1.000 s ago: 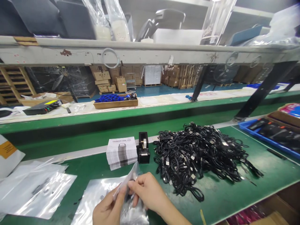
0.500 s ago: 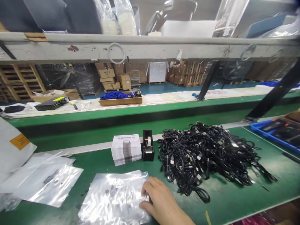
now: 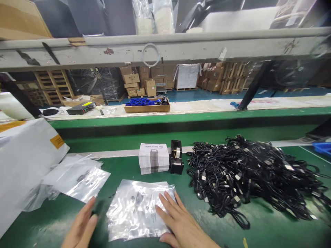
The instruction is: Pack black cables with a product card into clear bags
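Note:
A stack of clear plastic bags (image 3: 137, 210) with printed marks lies on the green bench in front of me. My right hand (image 3: 178, 220) rests on its right side, fingers spread flat over the plastic. To the left of the stack, my left hand (image 3: 82, 225) is raised at the lower edge of the view, thumb and fingers apart, with nothing in it. More clear bags (image 3: 82, 175) lie loosely at the left. Behind the stack stand a pile of printed leaflets (image 3: 154, 158) and a black tape dispenser (image 3: 177, 157). A large heap of black USB cables (image 3: 243, 175) fills the right.
A white sack (image 3: 33, 162) with an orange label stands at the far left. On the ledge behind are a cardboard tray of blue parts (image 3: 147, 106) and a black box-shaped device (image 3: 81, 108). A blue bin (image 3: 323, 148) shows at the right edge. An overhead beam (image 3: 181, 48) crosses the view.
My left hand has come into view at the lower left. My right hand's fingers, curled at the stack's edge before, now lie spread on the bags. The view has turned left.

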Tool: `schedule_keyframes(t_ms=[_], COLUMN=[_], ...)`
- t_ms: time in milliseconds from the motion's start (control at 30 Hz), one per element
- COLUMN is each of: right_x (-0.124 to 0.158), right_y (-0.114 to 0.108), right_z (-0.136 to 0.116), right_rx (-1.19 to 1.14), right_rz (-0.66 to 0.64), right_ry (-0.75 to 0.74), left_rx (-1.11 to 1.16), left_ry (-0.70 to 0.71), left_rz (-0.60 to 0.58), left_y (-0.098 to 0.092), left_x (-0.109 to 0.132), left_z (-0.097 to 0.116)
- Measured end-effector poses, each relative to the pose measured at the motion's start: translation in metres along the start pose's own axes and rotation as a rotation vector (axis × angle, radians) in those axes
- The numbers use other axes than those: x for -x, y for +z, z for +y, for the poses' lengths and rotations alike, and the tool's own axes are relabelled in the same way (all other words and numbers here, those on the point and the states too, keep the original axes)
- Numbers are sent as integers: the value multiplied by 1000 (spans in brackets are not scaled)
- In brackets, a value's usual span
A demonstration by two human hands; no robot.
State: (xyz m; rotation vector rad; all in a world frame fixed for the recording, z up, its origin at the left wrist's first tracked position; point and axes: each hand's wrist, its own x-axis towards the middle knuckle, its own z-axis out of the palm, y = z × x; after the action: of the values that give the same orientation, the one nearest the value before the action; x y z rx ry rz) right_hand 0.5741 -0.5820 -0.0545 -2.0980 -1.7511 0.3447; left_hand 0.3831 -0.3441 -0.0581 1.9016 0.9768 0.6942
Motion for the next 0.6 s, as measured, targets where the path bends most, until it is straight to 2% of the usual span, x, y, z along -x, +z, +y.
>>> schedule_keyframes(t_ms=[133, 233, 333, 467, 533, 600], right_x=[2, 9, 17, 27, 28, 27], right_y=[5, 2, -3, -8, -7, -6], right_z=[1, 5, 9, 14, 15, 15], right_rx=[27, 38, 47, 42, 25, 3], right_rz=[29, 33, 25, 11, 21, 39], right_ry=[1, 39, 99, 147, 159, 161], left_rx=[44, 86, 101, 29, -23, 7], left_ry=[-5, 48, 34, 148, 241, 272], left_rz=[-163, -181, -235, -270, -261, -243], left_y=[43, 75, 96, 109, 108, 101], left_x=[-11, 1, 19, 29, 28, 26], left_z=[30, 50, 57, 57, 62, 72])
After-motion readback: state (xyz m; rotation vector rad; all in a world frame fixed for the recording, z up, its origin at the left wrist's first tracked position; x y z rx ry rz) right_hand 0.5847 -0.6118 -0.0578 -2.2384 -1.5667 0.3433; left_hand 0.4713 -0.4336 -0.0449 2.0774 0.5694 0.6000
